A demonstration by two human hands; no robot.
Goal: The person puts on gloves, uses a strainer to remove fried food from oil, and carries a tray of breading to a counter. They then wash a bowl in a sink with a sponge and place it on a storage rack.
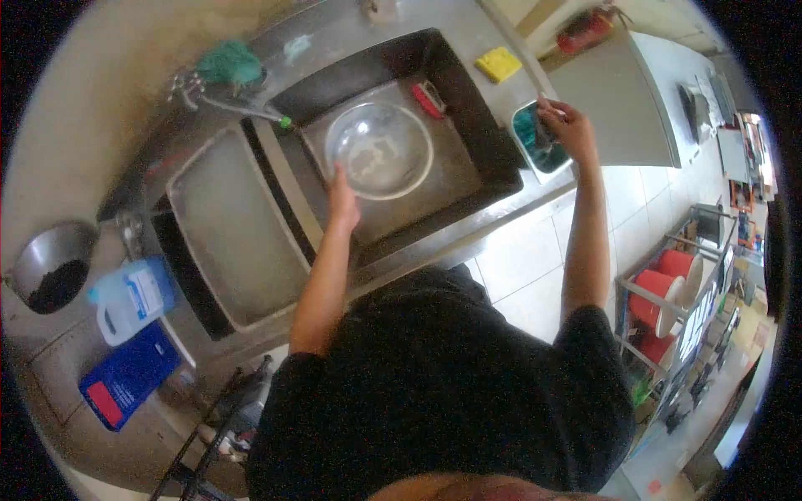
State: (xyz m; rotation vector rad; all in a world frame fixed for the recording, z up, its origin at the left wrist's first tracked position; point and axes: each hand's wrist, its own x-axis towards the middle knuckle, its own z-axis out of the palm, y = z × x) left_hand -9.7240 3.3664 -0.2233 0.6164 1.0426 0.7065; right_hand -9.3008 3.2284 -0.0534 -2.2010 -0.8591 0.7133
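Observation:
A shiny round metal bowl (pixel 380 152) sits in the right-hand sink basin (pixel 447 171). My left hand (pixel 342 199) grips its near-left rim, thumb along the edge. To the right, my right hand (pixel 571 132) is over a small white-rimmed container (pixel 545 175) with teal-green contents. Its fingers are closed together, and a greyish, blurred thing shows beneath them; I cannot make out what it is. Inside the basin, near the far right wall, lies a red brush (pixel 428 100). On the ledge beyond the container is a yellow sponge (pixel 499 64).
The left basin (pixel 238 225) holds cloudy water. A faucet with a green tip (pixel 285 122) and a green mesh bundle (pixel 230 63) are at the back. A bluish jug (pixel 134 299), a blue packet (pixel 129 376) and a metal bowl with dark contents (pixel 54 263) stand at left.

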